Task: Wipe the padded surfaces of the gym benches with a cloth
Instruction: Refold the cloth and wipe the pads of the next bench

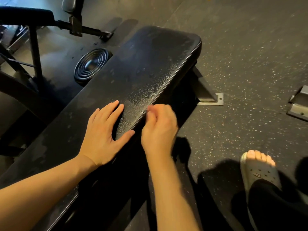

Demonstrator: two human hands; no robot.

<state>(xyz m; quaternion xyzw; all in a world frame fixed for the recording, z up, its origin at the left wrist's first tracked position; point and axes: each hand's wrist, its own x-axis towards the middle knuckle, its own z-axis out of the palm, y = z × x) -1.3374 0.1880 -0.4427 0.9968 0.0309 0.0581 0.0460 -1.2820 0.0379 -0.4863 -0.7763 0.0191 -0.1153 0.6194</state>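
Note:
A long black padded gym bench point(141, 64) runs from the lower left up to the middle of the view, its textured top dusty and smudged. My left hand point(104, 132) lies flat on the pad with straight, spread fingers. Beside it, my right hand point(159, 129) hovers at the bench's right edge, blurred, its fingers loosely curled and holding nothing that I can see. No cloth shows anywhere in the view.
A black weight plate point(90, 65) lies on the floor left of the bench. Dark machine frames point(35, 52) stand at the upper left. The bench's metal foot point(210, 97) sits on speckled rubber floor, another bracket point(298, 104) at the right. My sandalled foot point(260, 170) is lower right.

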